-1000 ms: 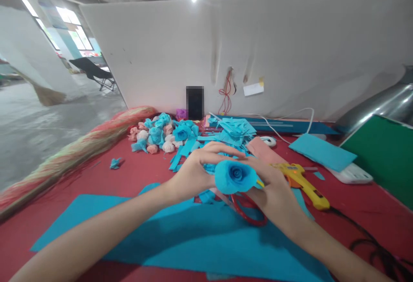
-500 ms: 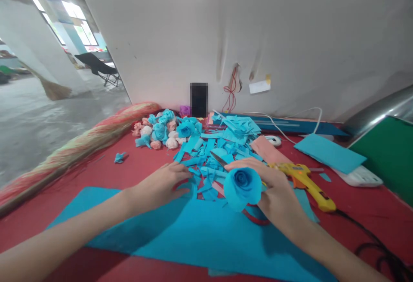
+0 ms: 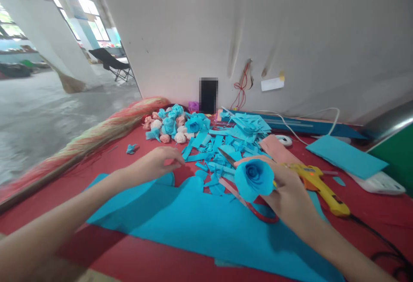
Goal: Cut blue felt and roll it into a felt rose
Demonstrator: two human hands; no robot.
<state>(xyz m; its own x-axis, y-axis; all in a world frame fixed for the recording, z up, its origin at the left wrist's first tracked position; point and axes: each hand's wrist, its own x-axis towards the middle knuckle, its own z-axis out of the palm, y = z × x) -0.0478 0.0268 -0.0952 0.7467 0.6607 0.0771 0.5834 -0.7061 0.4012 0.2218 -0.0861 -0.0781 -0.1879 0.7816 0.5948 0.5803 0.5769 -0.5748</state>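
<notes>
A blue crepe-paper rose (image 3: pixel 254 178), its petals coiled into a spiral, is in my right hand (image 3: pixel 284 191), which is closed around its base. Scissors with red handles (image 3: pixel 263 217) show beside and under that hand; the blade points up and left, and I cannot tell whether the hand also grips them. My left hand (image 3: pixel 159 163) hovers over the table with its fingers loosely curved and the thumb apart, nothing visible in it. Below both hands spreads a large blue paper sheet (image 3: pixel 193 221) with rounded cuts along its far edge.
Blue paper scraps (image 3: pixel 222 144) cover the table's middle. Behind them sits a pile of blue, pink and white paper flowers (image 3: pixel 171 122). A yellow glue gun (image 3: pixel 325 187) with a black cord lies at right, near a folded blue paper piece (image 3: pixel 346 157). A white partition (image 3: pixel 180 41) stands behind.
My left hand has moved left, away from the scraps and over the sheet's far edge. My right hand still holds the rose. The view has shifted slightly.
</notes>
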